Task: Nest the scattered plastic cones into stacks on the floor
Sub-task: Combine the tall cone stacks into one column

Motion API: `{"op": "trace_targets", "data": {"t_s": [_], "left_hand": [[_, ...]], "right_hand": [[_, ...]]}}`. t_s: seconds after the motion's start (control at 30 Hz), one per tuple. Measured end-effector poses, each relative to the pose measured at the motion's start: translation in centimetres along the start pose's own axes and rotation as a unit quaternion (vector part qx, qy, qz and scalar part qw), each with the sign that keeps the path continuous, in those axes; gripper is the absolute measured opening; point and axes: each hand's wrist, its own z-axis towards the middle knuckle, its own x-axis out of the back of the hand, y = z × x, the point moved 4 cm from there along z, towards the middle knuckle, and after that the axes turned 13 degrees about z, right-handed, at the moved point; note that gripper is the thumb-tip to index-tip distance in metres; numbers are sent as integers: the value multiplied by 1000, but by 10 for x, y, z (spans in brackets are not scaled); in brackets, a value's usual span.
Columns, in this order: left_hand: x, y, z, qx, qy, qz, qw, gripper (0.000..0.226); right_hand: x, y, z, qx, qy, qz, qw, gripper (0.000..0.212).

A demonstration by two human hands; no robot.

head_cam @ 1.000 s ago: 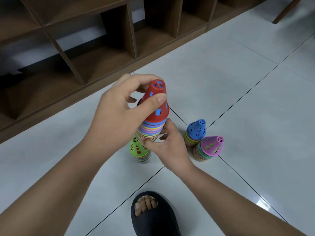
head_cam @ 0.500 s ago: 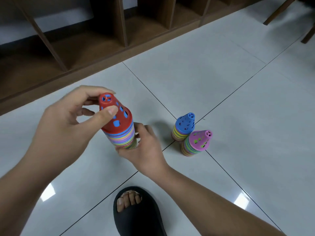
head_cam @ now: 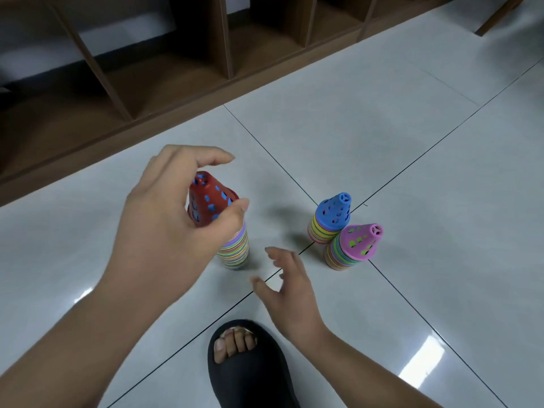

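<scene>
Left grip (head_cam: 176,228) loosely cupped the red-topped stack (head_cam: 219,222) on the floor (head_cam: 382,136); right grip (head_cam: 290,285), open beside that stack, should steady its base.

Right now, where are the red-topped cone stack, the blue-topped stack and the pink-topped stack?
red-topped cone stack (head_cam: 219,201): head view, on the red cone's side wall.
blue-topped stack (head_cam: 334,212): head view, on the blue cone's side.
pink-topped stack (head_cam: 359,241): head view, on the pink cone's side.
</scene>
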Motion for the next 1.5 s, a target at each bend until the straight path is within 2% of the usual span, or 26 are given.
{"op": "trace_targets", "data": {"t_s": [0.13,0.2,0.3,0.43,0.5,0.63,0.77,0.87,0.93,1.0,1.13,1.23,1.33,1.43,1.5], "left_hand": [[2,45,-3,-136,87,34,986,29],[-14,63,-7,-194,106,34,975,23],[-62,78,-12,-208,36,-25,977,24],[-133,81,-20,-146,-119,-73,979,38],[-161,81,-22,-123,-179,-85,972,44],[-195,85,-20,-134,-232,-61,962,62],[-213,90,-19,-155,-269,-29,950,60],[-217,83,-19,-138,-256,-10,957,45],[-217,72,-19,-117,-247,7,962,36],[-216,63,-24,-102,-262,0,960,37],[-207,63,-36,-89,-272,-25,958,41],[-202,60,-41,-55,-256,-42,964,35],[-191,59,-41,-22,-237,-60,969,42],[-164,70,-31,-41,-184,-65,980,46],[-139,80,-20,-58,-137,-77,986,46]], "right_hand": [[47,35,-33,-40,45,-7,998,30],[70,52,-40,-77,81,-2,994,23],[106,76,-38,-128,146,-5,981,16],[132,91,-17,-172,204,14,964,38],[133,85,-4,-158,194,24,968,48],[132,76,17,-133,184,33,973,54],[130,82,31,-106,160,-53,980,52],[130,83,36,-102,171,-67,978,63],[130,90,38,-92,146,-68,983,59],[127,88,34,-83,134,-62,986,57],[114,62,24,-65,128,-67,987,69],[104,58,22,-71,114,-54,989,58],[97,55,19,-84,86,-47,992,49],[90,25,18,-58,75,-37,995,22],[88,-4,21,-30,69,-25,997,22]]}}
